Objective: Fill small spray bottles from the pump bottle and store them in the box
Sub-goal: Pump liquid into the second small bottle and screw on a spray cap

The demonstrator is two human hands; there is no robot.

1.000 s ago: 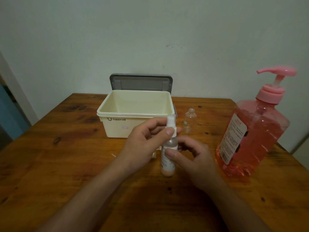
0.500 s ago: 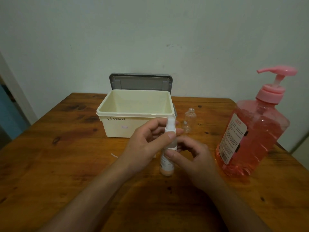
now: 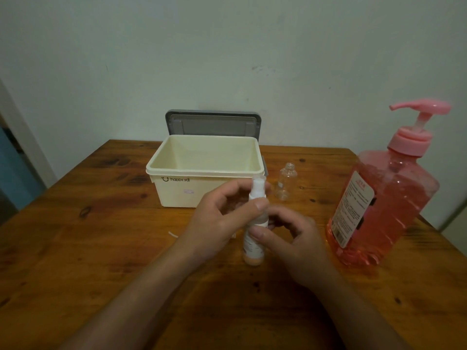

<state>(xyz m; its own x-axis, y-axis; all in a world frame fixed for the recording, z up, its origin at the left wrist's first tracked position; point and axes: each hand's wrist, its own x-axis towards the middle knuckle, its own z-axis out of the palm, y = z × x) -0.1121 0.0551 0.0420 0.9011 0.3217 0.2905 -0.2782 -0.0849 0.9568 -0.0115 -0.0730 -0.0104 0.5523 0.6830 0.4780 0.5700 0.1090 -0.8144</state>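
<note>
A small spray bottle with a little pink liquid at its bottom stands upright on the wooden table. My left hand pinches its white spray top with thumb and fingers. My right hand grips the bottle's body from the right. A second small clear bottle, uncapped, stands behind, to the right of the cream box. The box is open, and nothing shows inside it. The big pink pump bottle stands at the right.
The box's grey lid leans upright against the wall behind the box. A small white piece lies on the table left of my left wrist. The table's right edge runs close behind the pump bottle.
My left fingers have shifted slightly around the spray top. The bottle and my right hand stay in place.
</note>
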